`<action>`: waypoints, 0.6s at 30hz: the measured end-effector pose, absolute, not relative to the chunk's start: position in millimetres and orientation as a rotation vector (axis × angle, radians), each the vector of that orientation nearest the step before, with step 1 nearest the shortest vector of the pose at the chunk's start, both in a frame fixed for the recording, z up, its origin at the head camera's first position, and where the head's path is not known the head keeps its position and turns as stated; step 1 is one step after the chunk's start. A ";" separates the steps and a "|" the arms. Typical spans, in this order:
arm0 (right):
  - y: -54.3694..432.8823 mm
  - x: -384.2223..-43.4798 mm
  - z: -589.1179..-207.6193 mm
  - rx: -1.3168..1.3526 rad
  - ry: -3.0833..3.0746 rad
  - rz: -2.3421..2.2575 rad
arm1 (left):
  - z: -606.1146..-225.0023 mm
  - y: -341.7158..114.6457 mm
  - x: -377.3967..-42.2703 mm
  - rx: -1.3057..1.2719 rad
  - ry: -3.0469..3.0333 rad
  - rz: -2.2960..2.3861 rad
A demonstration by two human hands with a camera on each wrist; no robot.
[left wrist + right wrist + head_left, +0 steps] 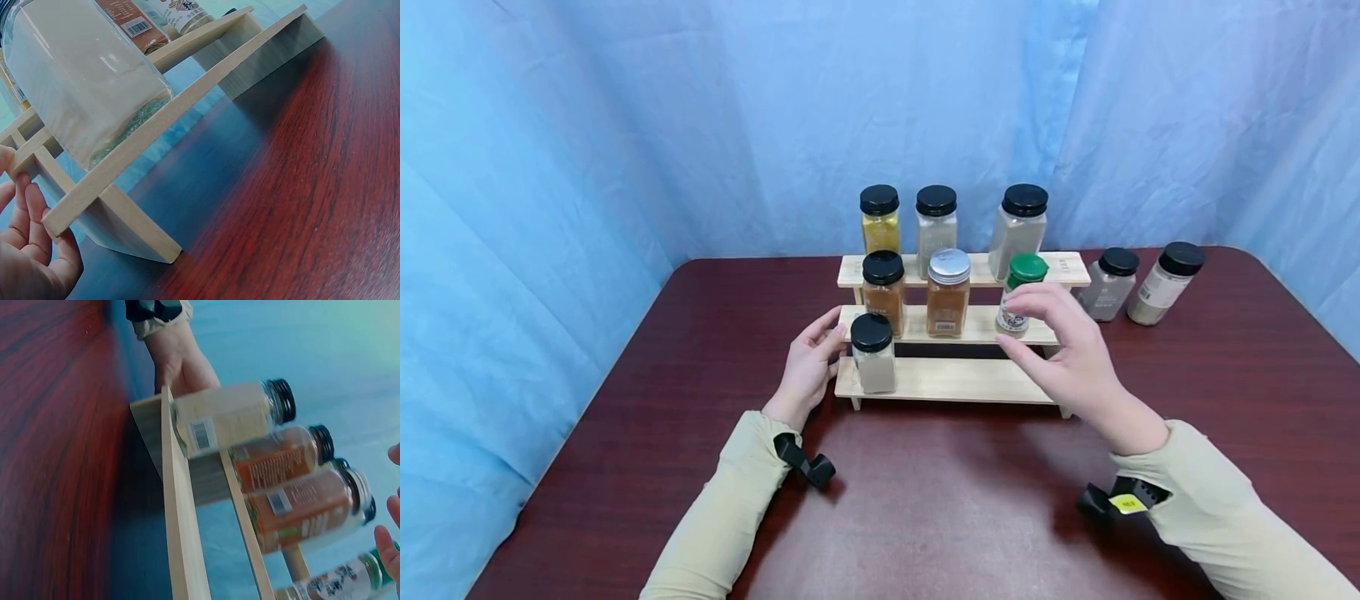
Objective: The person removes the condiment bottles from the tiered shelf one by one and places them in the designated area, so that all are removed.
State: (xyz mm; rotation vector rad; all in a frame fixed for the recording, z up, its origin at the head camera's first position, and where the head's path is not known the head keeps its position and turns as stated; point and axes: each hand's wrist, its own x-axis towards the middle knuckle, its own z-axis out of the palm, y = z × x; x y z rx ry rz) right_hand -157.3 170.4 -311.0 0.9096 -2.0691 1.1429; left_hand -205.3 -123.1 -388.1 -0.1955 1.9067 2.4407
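Observation:
A three-step wooden spice rack [970,379] stands on the table. My left hand [808,367] grips its left end, and in the left wrist view the thumb and fingers [37,215] pinch around the end of a shelf. A black-lidded jar of pale powder [876,371] stands at the left of the bottom shelf. My right hand [1071,354] hovers before the rack's right side, thumb and fingers spread apart in a curve. Nearest it is a green-capped spice jar [1026,268] on the middle shelf, partly hidden behind the fingers.
The middle shelf also bears a black-lidded brown spice jar [883,296] and a silver-lidded one [948,300]. Three black-lidded jars line the top shelf [1063,268]. Right of the rack, a grey spice jar [1107,287] and a white-labelled jar [1163,285] stand on the table [925,500]. Blue curtains [775,125] surround it.

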 end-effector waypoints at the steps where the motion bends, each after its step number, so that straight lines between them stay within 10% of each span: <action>1: 167.6 -157.5 -311.6 0.923 -2.082 1.141 | -387.9 -123.3 -205.1 -0.192 1.911 2.439; 18: 121.0 -159.4 -323.9 1.118 -2.328 1.171 | -386.1 -121.9 -204.4 -0.221 1.892 2.451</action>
